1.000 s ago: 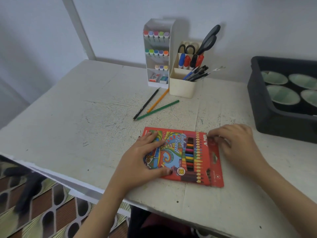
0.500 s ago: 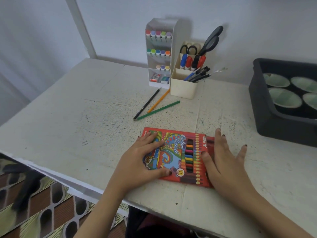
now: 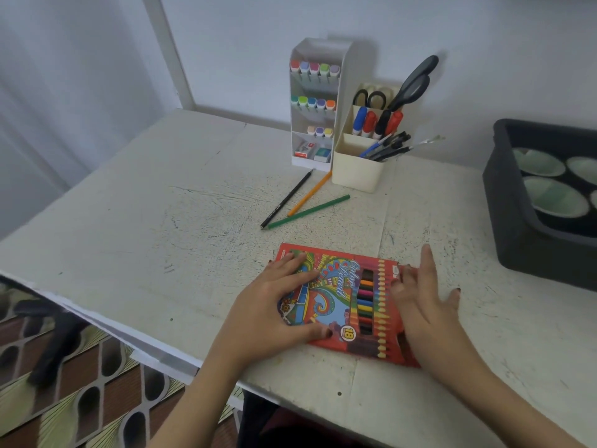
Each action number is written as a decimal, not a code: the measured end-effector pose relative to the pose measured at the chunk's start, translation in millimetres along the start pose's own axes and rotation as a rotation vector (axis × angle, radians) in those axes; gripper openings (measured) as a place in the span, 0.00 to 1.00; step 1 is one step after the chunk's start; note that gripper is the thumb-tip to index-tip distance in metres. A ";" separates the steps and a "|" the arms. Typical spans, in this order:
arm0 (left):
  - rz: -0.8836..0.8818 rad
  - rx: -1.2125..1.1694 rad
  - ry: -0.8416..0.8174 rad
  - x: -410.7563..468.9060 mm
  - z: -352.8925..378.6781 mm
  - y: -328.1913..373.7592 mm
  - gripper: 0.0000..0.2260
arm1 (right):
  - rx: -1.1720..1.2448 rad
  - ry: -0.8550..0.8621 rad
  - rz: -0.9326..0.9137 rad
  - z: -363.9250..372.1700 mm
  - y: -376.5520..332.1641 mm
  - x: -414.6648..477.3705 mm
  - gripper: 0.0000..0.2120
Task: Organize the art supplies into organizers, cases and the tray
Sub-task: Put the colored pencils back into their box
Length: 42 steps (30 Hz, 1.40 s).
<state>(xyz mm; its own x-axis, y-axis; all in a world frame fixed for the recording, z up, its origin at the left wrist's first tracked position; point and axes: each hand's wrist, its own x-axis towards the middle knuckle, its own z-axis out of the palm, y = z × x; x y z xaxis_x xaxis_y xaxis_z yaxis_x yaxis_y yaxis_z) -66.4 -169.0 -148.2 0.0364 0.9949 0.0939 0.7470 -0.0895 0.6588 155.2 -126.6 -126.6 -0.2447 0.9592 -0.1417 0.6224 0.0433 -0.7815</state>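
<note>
Box (image 3: 339,295): one, red, is lying flat near the front edge of the table (image 3: 161,227); its window is showing a row of pencils too small to count.
Left hand (image 3: 271,305): is resting on the box's left half, fingers spread and relaxed.
Right hand (image 3: 426,305): is lying over the box's right end, fingers straight and splayed, gripping nothing; it is blurred and hiding that end.
Pencils (image 3: 308,212): three, black, orange and green, are lying loose beyond the box.
Rack (image 3: 342,92): one, holding thirteen markers (image 3: 315,67) in rows of five, five and three, with two erasers (image 3: 305,150) beneath.
Holder (image 3: 358,173): one, standing just beside the rack, holding four more markers, two scissors (image 3: 413,82) and pens (image 3: 387,148) too bunched to count.
Tray (image 3: 517,227): one, black, at the right, cut off by the frame; four pale dishes (image 3: 554,197) are showing, some cut off.
</note>
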 end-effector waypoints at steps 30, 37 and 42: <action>-0.005 0.002 0.000 1.4 -2.8 0.0 0.35 | -0.376 0.157 -0.844 11.5 -79.7 113.5 0.08; 0.001 -0.003 0.008 -1.6 -2.0 0.0 0.33 | -0.367 0.388 -0.741 -51.3 -62.6 59.8 0.28; 0.022 0.003 0.017 -1.2 -0.9 -1.2 0.36 | -0.046 0.547 -0.489 -77.4 -26.1 25.3 0.15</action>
<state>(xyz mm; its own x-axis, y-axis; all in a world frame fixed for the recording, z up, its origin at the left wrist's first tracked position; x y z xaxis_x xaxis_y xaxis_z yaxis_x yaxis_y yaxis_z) -68.0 -170.1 -148.4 0.0419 0.9918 0.1208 0.7484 -0.1112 0.6538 190.4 -81.9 -62.8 -0.1040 0.8291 0.5493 0.5706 0.5021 -0.6499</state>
